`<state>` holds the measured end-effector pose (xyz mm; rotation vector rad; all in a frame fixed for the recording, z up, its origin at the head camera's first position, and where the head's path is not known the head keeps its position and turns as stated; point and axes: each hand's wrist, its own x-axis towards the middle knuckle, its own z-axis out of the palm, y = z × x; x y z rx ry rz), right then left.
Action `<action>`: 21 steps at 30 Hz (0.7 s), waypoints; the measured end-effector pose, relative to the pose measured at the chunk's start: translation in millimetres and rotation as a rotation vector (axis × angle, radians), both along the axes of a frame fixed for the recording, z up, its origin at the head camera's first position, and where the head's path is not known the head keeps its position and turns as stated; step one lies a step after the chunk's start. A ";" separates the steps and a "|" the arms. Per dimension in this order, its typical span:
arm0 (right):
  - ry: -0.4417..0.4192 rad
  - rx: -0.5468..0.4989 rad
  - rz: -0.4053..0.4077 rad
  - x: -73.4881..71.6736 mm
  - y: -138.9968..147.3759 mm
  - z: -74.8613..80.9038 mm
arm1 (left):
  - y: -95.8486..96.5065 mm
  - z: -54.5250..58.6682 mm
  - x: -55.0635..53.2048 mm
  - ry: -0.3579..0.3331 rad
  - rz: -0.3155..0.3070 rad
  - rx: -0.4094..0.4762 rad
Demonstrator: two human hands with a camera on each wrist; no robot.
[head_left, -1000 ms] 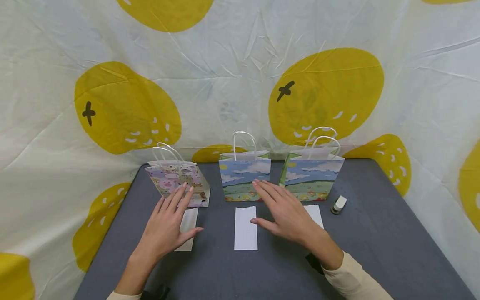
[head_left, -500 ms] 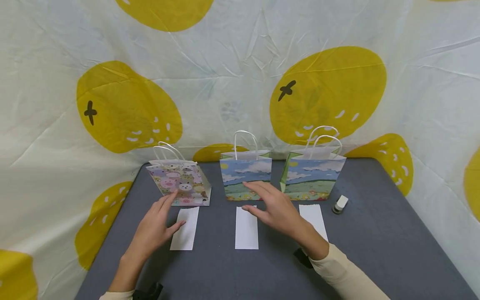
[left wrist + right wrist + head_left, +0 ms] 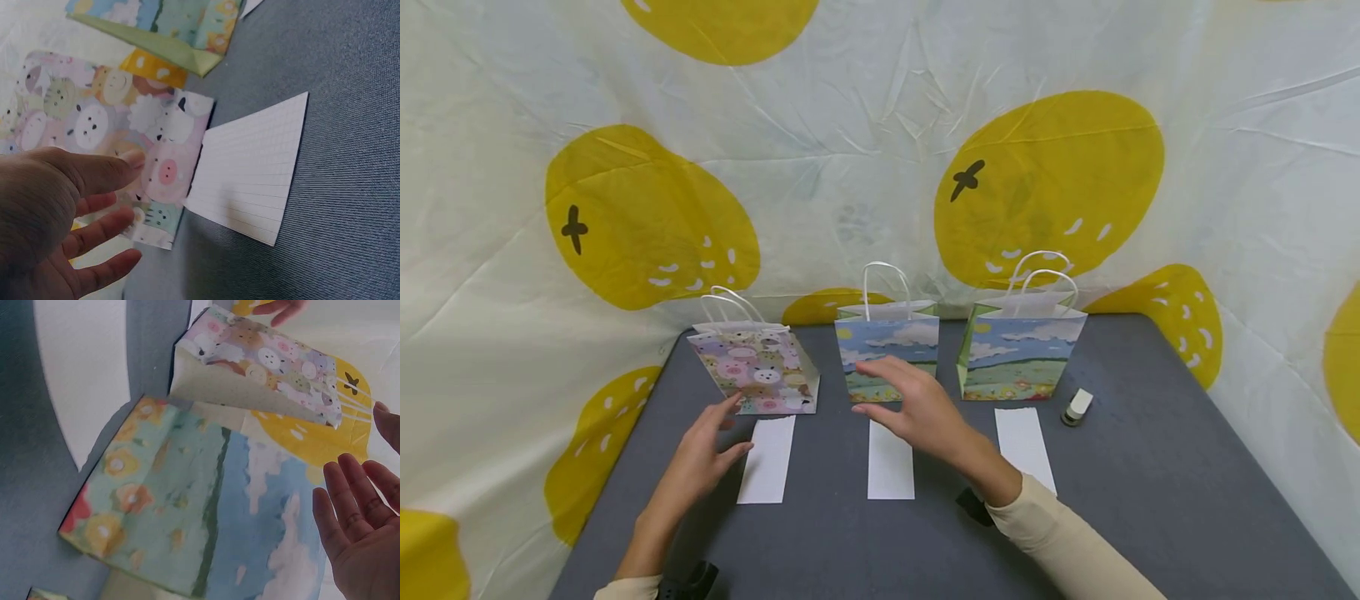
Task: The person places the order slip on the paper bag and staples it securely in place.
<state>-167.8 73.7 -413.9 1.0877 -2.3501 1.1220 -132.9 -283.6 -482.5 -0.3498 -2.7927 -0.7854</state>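
My left hand [image 3: 700, 454] hovers with spread fingers at the lower left of the pink animal-print paper bag [image 3: 756, 371], beside a white paper slip [image 3: 766, 462]. In the left wrist view its thumb and fingers stand apart, with nothing between them. My right hand [image 3: 917, 408] is held in front of the middle landscape-print paper bag [image 3: 887, 350], covering part of it and the top of the middle paper slip [image 3: 891, 467]. Its fingers are loosely bent and hold nothing, as the right wrist view also shows. A second landscape-print bag [image 3: 1022, 354] stands to the right, its white handles upright.
Another white slip [image 3: 1025, 446] lies before the right bag. A small bottle with a white cap [image 3: 1077, 407] lies on the grey table [image 3: 1150, 500] at the right. Behind the bags hangs a white curtain [image 3: 850, 108] with yellow fruit shapes.
My left hand has drawn back down and left, uncovering the left slip. My right hand has moved left across the middle bag, baring the right slip. The bags stay put.
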 end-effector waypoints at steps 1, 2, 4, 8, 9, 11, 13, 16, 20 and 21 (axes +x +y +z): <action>-0.011 -0.009 0.004 -0.7 -2.4 0.5 | -1.0 -0.8 -0.5 -0.022 0.012 0.009; -0.019 -0.019 0.007 -1.5 -4.8 0.7 | -1.7 -1.9 -1.2 -0.043 0.025 0.018; -0.032 -0.039 0.015 -3.3 -9.4 1.1 | -2.5 -3.8 -2.7 -0.082 0.052 0.037; -0.045 -0.080 0.029 -7.2 -18.1 1.5 | -2.8 -8.4 -6.1 -0.140 0.093 0.067; -0.051 -0.086 0.030 -8.2 -20.1 1.5 | -2.7 -9.4 -6.8 -0.151 0.099 0.079; -0.066 -0.100 0.031 -10.4 -24.2 1.3 | -2.5 -11.3 -8.1 -0.176 0.113 0.104; -0.088 -0.108 0.027 -12.9 -27.9 0.5 | -2.2 -12.8 -9.3 -0.200 0.127 0.126; -0.115 -0.123 0.025 -16.8 -33.6 -0.4 | -1.3 -15.4 -11.7 -0.235 0.149 0.151; -0.145 -0.142 0.034 -21.7 -41.0 -1.1 | 0.5 -18.7 -15.3 -0.265 0.168 0.158; -0.150 -0.146 0.035 -22.8 -42.8 -1.3 | 1.1 -19.5 -16.2 -0.268 0.171 0.156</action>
